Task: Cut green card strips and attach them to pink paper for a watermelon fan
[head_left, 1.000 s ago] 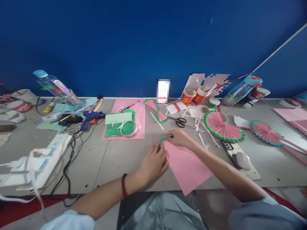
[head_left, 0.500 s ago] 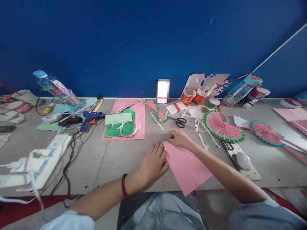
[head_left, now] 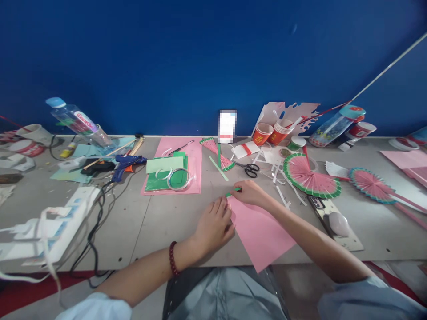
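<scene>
A sheet of pink paper [head_left: 258, 235] with a green strip [head_left: 228, 194] along its far edge lies aslant on the table, its near corner reaching over the front edge. My left hand [head_left: 215, 224] is closed at the sheet's left edge, fingertips close to the green strip and thumb by the pink part. At the far edge, my right hand [head_left: 248, 193] pinches the green-edged paper, its fingers bent down over it. The paper under both hands' fingers is hidden. Black scissors [head_left: 250, 170] lie just beyond my right hand.
Pleated watermelon-coloured fans [head_left: 312, 175] lie right, near a phone [head_left: 347, 238] with a white mouse [head_left: 338, 223]. Beyond stand paper cups [head_left: 262, 134]. Leftward are green sheets [head_left: 160, 182] with tape rolls, a blue glue gun [head_left: 125, 166], a bottle [head_left: 82, 122] and a power strip [head_left: 70, 226].
The fingers of my left hand have shifted slightly at the paper's corner, and a little less of the green strip shows. My right hand and the sheet look nearly still.
</scene>
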Action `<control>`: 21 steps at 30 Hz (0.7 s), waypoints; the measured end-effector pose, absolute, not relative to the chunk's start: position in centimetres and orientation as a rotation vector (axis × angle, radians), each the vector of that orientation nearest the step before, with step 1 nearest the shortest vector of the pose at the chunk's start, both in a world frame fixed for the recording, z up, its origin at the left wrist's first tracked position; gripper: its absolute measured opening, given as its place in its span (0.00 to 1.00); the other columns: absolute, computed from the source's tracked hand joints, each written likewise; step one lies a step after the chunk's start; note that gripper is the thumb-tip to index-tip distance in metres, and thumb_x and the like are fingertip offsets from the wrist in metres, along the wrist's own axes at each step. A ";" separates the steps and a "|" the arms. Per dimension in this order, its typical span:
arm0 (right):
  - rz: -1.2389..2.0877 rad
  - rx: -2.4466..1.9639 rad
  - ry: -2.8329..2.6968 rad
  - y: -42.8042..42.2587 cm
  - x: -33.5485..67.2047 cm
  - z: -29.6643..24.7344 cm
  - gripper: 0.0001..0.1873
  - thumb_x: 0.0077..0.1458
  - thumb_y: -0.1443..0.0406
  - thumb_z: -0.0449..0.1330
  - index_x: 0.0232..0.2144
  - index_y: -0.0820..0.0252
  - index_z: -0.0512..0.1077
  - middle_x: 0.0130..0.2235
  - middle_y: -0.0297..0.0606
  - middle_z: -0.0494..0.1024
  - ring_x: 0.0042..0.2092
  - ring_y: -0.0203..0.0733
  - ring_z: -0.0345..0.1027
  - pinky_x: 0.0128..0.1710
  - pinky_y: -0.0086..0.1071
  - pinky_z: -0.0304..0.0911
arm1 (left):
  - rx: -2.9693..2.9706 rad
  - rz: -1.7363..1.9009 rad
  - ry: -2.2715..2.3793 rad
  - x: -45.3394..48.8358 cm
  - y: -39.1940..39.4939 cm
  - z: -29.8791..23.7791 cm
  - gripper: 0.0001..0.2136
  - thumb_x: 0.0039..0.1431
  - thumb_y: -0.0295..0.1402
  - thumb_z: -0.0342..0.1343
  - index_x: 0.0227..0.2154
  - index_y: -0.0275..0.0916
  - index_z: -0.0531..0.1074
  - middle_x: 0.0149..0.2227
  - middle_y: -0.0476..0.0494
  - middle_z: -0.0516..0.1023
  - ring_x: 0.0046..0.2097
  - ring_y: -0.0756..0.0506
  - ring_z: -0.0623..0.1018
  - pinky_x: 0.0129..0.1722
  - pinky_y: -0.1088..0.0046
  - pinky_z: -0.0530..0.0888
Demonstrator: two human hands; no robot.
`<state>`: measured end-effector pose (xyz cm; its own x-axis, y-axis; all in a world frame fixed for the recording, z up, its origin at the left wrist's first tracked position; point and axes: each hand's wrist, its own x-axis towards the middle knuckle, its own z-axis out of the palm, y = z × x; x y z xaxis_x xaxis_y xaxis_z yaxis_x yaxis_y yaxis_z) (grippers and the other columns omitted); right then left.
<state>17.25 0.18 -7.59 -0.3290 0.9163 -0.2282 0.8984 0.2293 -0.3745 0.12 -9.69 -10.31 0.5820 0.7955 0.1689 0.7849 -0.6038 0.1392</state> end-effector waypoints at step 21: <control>0.870 -1.863 -2.364 0.5 16.9 -5.7 0.17 0.54 0.58 0.54 0.17 0.58 0.67 0.20 0.33 0.72 0.23 0.34 0.61 0.24 0.28 0.48 | 2.945 0.358 1.306 0.7 -10.1 -10.8 0.22 0.62 0.33 0.47 0.54 0.23 0.64 0.56 0.24 0.68 0.56 0.36 0.69 0.47 0.61 0.66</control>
<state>16.95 0.50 -5.75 -0.2930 0.8996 -0.3238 0.8950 0.1389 -0.4238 0.71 -10.11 -10.83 0.6515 0.7195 0.2405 0.7415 -0.6709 -0.0017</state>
